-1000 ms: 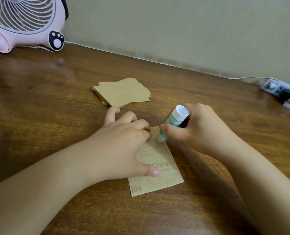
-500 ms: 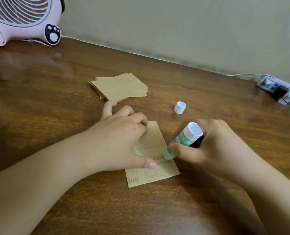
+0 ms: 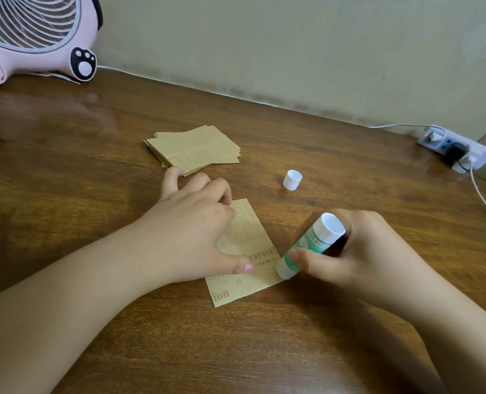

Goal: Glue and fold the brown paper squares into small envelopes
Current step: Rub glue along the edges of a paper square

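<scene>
A brown printed paper square point(image 3: 247, 260) lies on the wooden table in front of me. My left hand point(image 3: 190, 231) presses down on its left part, thumb and fingertips on the paper. My right hand point(image 3: 352, 257) grips a green and white glue stick point(image 3: 307, 247), tilted, with its lower tip touching the paper's right edge near the lower corner. The stick's white cap point(image 3: 292, 180) stands on the table behind the paper. A stack of several brown paper squares point(image 3: 193, 149) lies further back, just beyond my left fingers.
A pink desk fan point(image 3: 34, 35) stands at the far left by the wall. A white power strip point(image 3: 457, 150) with plugs and cables lies at the far right, a cable trailing toward the table's right side. The beige wall closes off the back of the table point(image 3: 65, 172).
My right hand has drawn the glue stick down the paper's right edge, from the top corner to near the bottom corner. The cap came into sight. My left hand stayed pressing.
</scene>
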